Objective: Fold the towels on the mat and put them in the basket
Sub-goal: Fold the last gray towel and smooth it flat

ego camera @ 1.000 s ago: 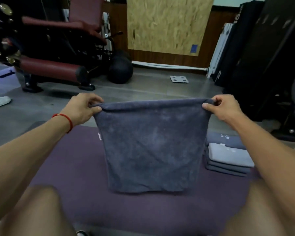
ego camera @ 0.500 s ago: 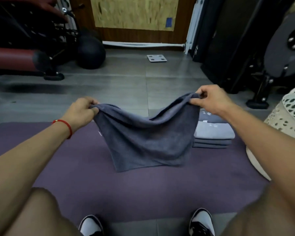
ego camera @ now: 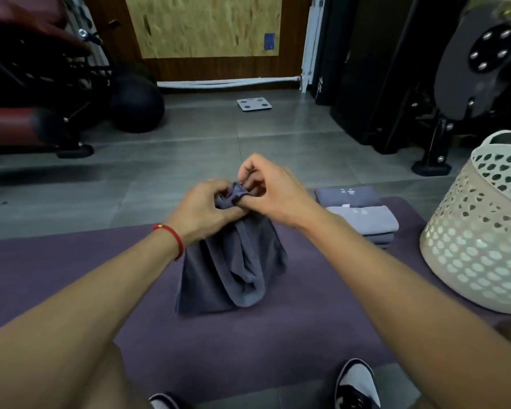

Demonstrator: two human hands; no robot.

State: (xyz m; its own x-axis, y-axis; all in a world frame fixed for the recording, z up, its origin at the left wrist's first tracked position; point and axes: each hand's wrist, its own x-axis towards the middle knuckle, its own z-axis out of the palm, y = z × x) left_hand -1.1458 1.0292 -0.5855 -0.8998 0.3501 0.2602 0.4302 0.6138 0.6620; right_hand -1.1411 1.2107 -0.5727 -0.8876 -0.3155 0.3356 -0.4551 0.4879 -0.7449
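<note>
A dark grey towel point(ego camera: 233, 270) hangs doubled over the purple mat point(ego camera: 56, 270), its lower edge touching the mat. My left hand point(ego camera: 201, 211) and my right hand point(ego camera: 266, 190) meet at its top, both pinching the gathered upper corners. To the right on the mat lies a stack of folded grey towels point(ego camera: 363, 219). A cream perforated basket point(ego camera: 481, 240) stands at the mat's right end.
Grey tiled floor lies beyond the mat, with a white scale point(ego camera: 254, 104) and a black ball point(ego camera: 137, 103) further back. A red padded gym machine point(ego camera: 27, 125) is at the left, black equipment point(ego camera: 443, 113) at the right. My shoes point(ego camera: 357, 385) show at the bottom.
My hands have come together from wide apart, folding the spread towel in half, and it has sunk toward the mat. The view has tilted down and right, showing the basket.
</note>
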